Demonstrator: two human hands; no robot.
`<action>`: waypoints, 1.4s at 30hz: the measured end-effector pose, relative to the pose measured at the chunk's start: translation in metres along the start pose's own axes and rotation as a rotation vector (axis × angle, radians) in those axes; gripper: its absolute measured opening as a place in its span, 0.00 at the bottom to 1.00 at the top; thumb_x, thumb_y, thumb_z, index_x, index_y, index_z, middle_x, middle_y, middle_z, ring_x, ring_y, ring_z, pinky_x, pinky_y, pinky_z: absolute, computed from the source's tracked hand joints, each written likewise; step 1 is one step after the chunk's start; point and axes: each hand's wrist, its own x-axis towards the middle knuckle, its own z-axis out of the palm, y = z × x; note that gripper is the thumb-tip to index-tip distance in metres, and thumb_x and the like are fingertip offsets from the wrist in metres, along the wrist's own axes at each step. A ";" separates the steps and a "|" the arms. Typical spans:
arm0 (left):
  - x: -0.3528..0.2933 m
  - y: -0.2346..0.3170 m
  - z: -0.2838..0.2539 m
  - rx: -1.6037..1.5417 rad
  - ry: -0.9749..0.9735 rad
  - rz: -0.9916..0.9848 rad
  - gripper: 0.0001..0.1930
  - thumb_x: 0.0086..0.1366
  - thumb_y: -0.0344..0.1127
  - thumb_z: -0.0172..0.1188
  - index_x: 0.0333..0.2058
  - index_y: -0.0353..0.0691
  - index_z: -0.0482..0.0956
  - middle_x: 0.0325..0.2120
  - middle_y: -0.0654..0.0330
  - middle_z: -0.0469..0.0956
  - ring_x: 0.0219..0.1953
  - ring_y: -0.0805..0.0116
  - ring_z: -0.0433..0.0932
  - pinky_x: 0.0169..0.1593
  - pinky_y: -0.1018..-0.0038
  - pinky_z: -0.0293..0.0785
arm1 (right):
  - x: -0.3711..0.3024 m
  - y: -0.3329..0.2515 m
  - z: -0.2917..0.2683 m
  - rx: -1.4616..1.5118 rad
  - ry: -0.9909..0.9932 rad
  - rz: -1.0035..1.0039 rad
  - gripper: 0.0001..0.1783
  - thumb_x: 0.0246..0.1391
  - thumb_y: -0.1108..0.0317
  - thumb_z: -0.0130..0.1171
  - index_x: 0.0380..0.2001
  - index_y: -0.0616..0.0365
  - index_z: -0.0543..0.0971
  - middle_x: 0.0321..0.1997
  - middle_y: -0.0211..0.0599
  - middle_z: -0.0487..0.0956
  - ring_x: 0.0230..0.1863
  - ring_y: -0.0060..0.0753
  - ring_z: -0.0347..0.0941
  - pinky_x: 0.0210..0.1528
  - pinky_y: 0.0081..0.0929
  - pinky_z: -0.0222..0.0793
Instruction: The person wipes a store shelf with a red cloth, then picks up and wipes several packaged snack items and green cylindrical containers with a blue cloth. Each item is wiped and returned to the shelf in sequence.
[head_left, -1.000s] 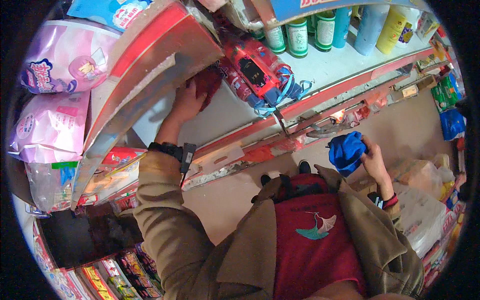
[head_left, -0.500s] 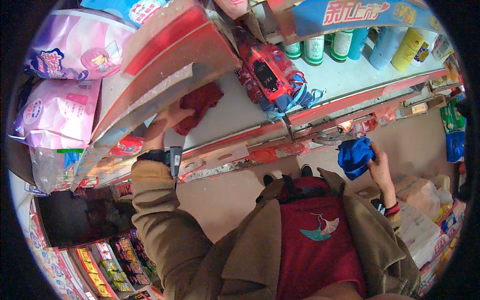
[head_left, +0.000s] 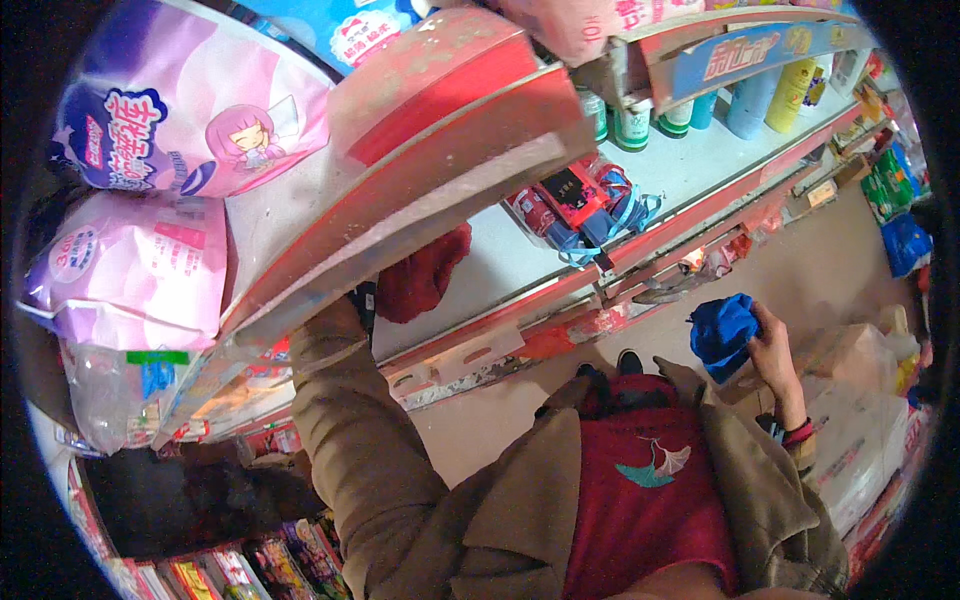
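My left forearm in its brown sleeve [head_left: 345,375] reaches in beneath the upper shelf board, which covers the hand and its fingers. Close by that hand, a dark red cloth [head_left: 425,275] lies crumpled on the white shelf [head_left: 490,255], partly covered by the same board. Out over the aisle, my right hand [head_left: 772,350] grips a bunched blue cloth [head_left: 722,338], fingers closed on its right side. A red-and-black package [head_left: 575,200] with blue ribbon handles rests on the shelf to the right of the red cloth.
The red-edged upper shelf [head_left: 470,170] juts out above my left arm. Large pink-and-purple packs [head_left: 150,270] fill the left side. Several bottles [head_left: 750,108] line the shelf at the far right. Plastic-wrapped goods [head_left: 850,390] stand beyond my right arm.
My view has shifted, and the shelves appear lower and farther right. My left hand, earlier visible at the red cloth, has gone behind the upper board. My right hand still holds the blue cloth.
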 end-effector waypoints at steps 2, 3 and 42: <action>0.011 -0.009 0.009 0.000 0.018 0.009 0.32 0.63 0.51 0.60 0.62 0.41 0.67 0.53 0.51 0.70 0.57 0.56 0.66 0.64 0.61 0.59 | -0.012 -0.001 0.013 -0.006 0.087 0.001 0.29 0.42 0.87 0.48 0.53 0.71 0.72 0.42 0.51 0.80 0.50 0.32 0.75 0.56 0.31 0.68; 0.015 -0.012 0.012 -0.006 0.026 0.016 0.33 0.63 0.51 0.60 0.62 0.41 0.66 0.54 0.51 0.69 0.57 0.56 0.66 0.64 0.61 0.59 | -0.018 -0.001 0.016 -0.003 0.125 0.047 0.29 0.42 0.87 0.48 0.53 0.71 0.72 0.43 0.52 0.80 0.50 0.33 0.75 0.56 0.31 0.68; 0.148 0.091 0.087 -0.023 -0.039 0.390 0.28 0.71 0.52 0.46 0.59 0.35 0.67 0.56 0.41 0.71 0.61 0.43 0.67 0.66 0.58 0.60 | -0.036 0.027 -0.024 0.024 0.168 0.007 0.25 0.44 0.85 0.48 0.50 0.70 0.73 0.34 0.49 0.78 0.40 0.27 0.73 0.46 0.28 0.71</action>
